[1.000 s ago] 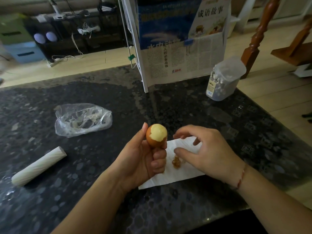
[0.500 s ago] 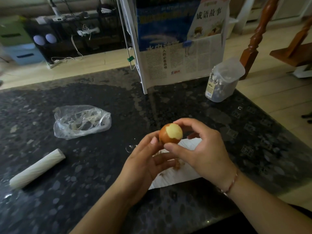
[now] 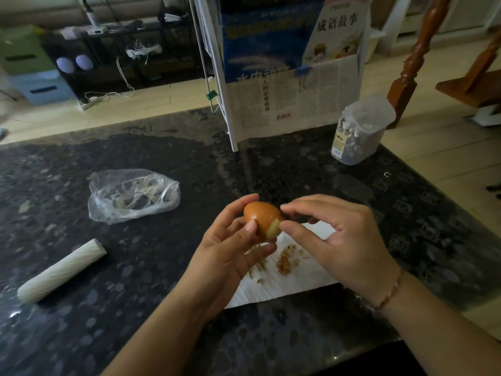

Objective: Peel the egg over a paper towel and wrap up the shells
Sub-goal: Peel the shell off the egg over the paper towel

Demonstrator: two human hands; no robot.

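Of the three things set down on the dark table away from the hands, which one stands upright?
The clear plastic jar at the far right, filled with small white pieces. The white roll lies on its side, and the plastic bag is crumpled flat.

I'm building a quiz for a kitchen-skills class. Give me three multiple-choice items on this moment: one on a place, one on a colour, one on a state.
1. Where do the shell bits lie?
A. on the paper towel
B. inside the plastic bag
C. beside the white roll

2. What colour is the shell left on the egg?
A. white
B. brown
C. blue

3. How far is the egg peeled?
A. fully bare
B. shell unbroken
C. only a small patch bare

Answers:
1 A: the brown crumbs sit on the towel under the hands.
2 B: the shell shows orange-brown in the left hand, with the pale patch toward the right hand.
3 C: one pale spot shows at the end by the right hand's fingertips; the rest that shows is shell.
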